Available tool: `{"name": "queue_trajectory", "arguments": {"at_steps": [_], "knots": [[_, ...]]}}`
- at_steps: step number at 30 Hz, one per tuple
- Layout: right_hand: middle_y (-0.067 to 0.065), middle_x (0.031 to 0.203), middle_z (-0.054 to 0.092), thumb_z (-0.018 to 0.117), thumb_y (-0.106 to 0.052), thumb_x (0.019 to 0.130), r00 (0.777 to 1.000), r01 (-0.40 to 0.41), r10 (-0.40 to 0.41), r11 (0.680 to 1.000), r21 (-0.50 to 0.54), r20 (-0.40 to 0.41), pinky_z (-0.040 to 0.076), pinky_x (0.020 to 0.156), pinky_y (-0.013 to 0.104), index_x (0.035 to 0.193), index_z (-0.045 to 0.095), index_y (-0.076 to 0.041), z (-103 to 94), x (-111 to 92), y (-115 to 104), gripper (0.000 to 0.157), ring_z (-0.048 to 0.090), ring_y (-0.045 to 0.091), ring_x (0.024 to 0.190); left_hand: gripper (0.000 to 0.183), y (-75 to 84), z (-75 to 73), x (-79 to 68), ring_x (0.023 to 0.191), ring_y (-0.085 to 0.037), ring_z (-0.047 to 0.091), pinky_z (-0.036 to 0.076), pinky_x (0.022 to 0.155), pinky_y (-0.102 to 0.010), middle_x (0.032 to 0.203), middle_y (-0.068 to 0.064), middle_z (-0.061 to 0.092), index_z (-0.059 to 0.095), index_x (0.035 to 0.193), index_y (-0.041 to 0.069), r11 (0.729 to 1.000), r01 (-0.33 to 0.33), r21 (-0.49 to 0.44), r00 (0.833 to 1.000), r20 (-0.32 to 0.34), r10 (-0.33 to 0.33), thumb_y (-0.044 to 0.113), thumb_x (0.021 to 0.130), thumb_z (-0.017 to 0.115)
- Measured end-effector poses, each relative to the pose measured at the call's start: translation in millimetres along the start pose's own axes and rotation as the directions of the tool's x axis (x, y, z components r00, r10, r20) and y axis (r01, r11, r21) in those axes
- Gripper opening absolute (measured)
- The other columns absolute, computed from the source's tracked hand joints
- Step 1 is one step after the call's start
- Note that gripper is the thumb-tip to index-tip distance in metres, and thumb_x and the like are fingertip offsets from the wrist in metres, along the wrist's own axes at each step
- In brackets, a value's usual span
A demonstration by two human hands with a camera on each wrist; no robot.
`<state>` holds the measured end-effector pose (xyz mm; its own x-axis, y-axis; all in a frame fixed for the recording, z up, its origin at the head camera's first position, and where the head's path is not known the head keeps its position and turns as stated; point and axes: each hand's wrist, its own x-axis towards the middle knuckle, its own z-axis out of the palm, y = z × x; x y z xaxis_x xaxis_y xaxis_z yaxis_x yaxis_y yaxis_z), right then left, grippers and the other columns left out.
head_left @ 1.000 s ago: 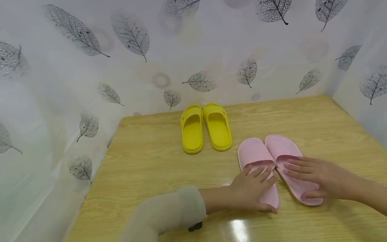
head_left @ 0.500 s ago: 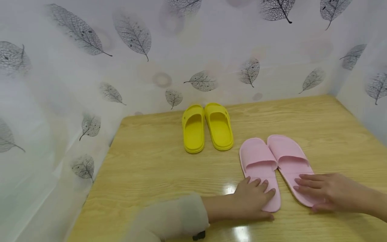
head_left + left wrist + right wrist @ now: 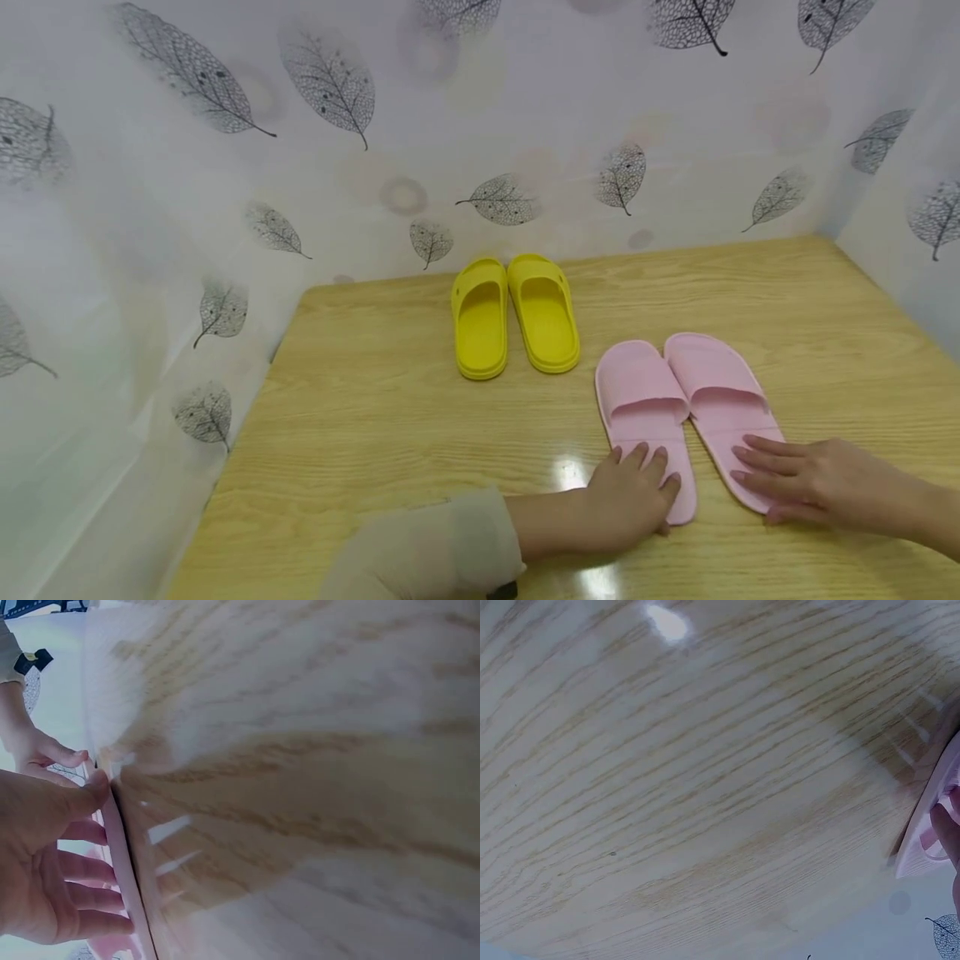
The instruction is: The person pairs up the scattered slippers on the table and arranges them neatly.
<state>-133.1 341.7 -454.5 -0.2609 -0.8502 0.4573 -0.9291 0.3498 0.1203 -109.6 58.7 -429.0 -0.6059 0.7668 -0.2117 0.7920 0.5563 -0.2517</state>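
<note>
Two pink slippers lie side by side on the wooden table, toes away from me and heels splayed apart. On the heel half of the left pink slipper [image 3: 637,371] rests my left hand [image 3: 624,507], its fingers spread and fairly straight, the thumb by the heel end. My right hand [image 3: 828,483] lies over the heel of the right pink slipper [image 3: 712,367], fingers extended across the sole and thumb at the heel edge. The left wrist view shows the left hand [image 3: 37,855] along the slipper's edge. In the right wrist view, only fingers [image 3: 946,829] appear over the pink sole.
A pair of yellow slides, the left slide [image 3: 482,333] and the right slide [image 3: 546,329], stands at the back of the wooden table [image 3: 360,400]. Behind and beside the table hangs a white leaf-printed sheet [image 3: 525,100].
Both hands have slid back toward me along the pink slippers, from near the straps to the heels. The left thumb has drawn in. The slippers stay about where they were.
</note>
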Motion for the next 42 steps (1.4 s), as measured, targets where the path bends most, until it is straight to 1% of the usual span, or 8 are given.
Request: {"name": "queue_trajectory", "arguments": {"at_steps": [4, 10, 14, 18, 24, 29, 39, 42], "knots": [[-0.006, 0.138, 0.043, 0.056, -0.054, 0.087, 1.0, -0.006, 0.006, 1.0, -0.009, -0.001, 0.051, 0.059, 0.02, 0.102, 0.075, -0.021, 0.4, 0.9, -0.2, 0.042, 0.028, -0.001, 0.136, 0.056, 1.7, -1.7, 1.1, 0.131, -0.016, 0.04, 0.042, 0.1, -0.03, 0.144, 0.004, 0.041, 0.045, 0.14, 0.033, 1.0, 0.011, 0.026, 1.0, 0.019, -0.011, 0.059, 0.091, 0.043], [-0.007, 0.14, 0.041, 0.053, -0.053, 0.09, 1.0, 0.001, -0.002, 1.0, -0.018, -0.02, 0.052, 0.058, 0.022, 0.119, 0.065, -0.027, 0.9, 2.1, 0.0, 0.041, 0.028, -0.001, 0.136, 0.057, -1.6, -1.1, 1.7, 0.129, -0.018, 0.042, 0.043, 0.099, -0.029, 0.143, 0.002, 0.043, 0.046, 0.14, 0.03, 0.999, -0.006, 0.036, 1.0, -0.013, 0.006, 0.059, 0.091, 0.041], [-0.007, 0.138, 0.042, 0.05, -0.051, 0.093, 1.0, -0.009, 0.008, 0.999, -0.032, -0.02, 0.053, 0.059, 0.024, 0.111, 0.071, -0.026, 1.9, 3.1, -0.2, 0.038, 0.029, 0.0, 0.136, 0.056, -3.7, -0.1, 1.7, 0.129, -0.018, 0.043, 0.043, 0.099, -0.03, 0.144, 0.002, 0.043, 0.046, 0.14, 0.03, 0.999, -0.004, 0.035, 0.999, -0.031, 0.005, 0.058, 0.092, 0.04], [-0.006, 0.137, 0.043, 0.049, -0.05, 0.094, 1.0, -0.01, 0.009, 1.0, -0.029, -0.015, 0.053, 0.06, 0.024, 0.102, 0.075, -0.02, 2.4, 4.7, 1.2, 0.041, 0.029, 0.0, 0.136, 0.055, -5.0, -1.8, 3.3, 0.131, -0.019, 0.041, 0.042, 0.101, -0.03, 0.146, 0.001, 0.041, 0.044, 0.141, 0.029, 1.0, -0.002, 0.015, 1.0, -0.007, 0.002, 0.056, 0.094, 0.039], [-0.009, 0.141, 0.038, 0.051, -0.051, 0.092, 1.0, -0.018, 0.018, 1.0, -0.021, 0.002, 0.053, 0.06, 0.022, 0.109, 0.072, -0.022, 0.7, 7.4, 3.2, 0.039, 0.027, -0.002, 0.136, 0.055, -6.7, -4.3, 7.0, 0.134, -0.019, 0.037, 0.039, 0.104, -0.031, 0.149, 0.001, 0.037, 0.041, 0.144, 0.029, 1.0, -0.001, -0.016, 0.999, 0.042, 0.002, 0.055, 0.095, 0.038], [-0.01, 0.145, 0.032, 0.056, -0.051, 0.089, 0.999, -0.034, 0.035, 0.999, -0.012, 0.042, 0.052, 0.061, 0.02, 0.114, 0.069, -0.022, -1.9, 6.0, 2.6, 0.04, 0.023, -0.003, 0.137, 0.055, -7.0, -5.1, 8.7, 0.134, -0.019, 0.037, 0.039, 0.104, -0.03, 0.148, 0.001, 0.037, 0.041, 0.143, 0.029, 1.0, -0.003, -0.011, 0.999, 0.042, 0.004, 0.055, 0.095, 0.038], [-0.01, 0.148, 0.028, 0.057, -0.05, 0.088, 0.997, -0.028, 0.029, 1.0, -0.013, 0.072, 0.05, 0.075, 0.015, 0.119, 0.066, -0.023, -0.9, 4.6, 6.5, 0.041, 0.021, -0.002, 0.139, 0.055, -8.8, -3.4, 11.7, 0.133, -0.018, 0.038, 0.04, 0.103, -0.029, 0.148, 0.002, 0.038, 0.042, 0.143, 0.03, 1.0, 0.015, -0.005, 0.999, 0.029, -0.015, 0.055, 0.094, 0.04], [-0.01, 0.149, 0.028, 0.056, -0.049, 0.09, 0.997, -0.025, 0.026, 1.0, -0.006, 0.068, 0.043, 0.09, 0.01, 0.122, 0.064, -0.024, 0.4, 4.3, 8.1, 0.041, 0.021, -0.001, 0.139, 0.054, -10.0, -1.6, 13.0, 0.131, -0.019, 0.04, 0.041, 0.101, -0.029, 0.147, 0.002, 0.039, 0.043, 0.142, 0.03, 1.0, 0.01, 0.0, 1.0, 0.011, -0.01, 0.055, 0.094, 0.04]]}}
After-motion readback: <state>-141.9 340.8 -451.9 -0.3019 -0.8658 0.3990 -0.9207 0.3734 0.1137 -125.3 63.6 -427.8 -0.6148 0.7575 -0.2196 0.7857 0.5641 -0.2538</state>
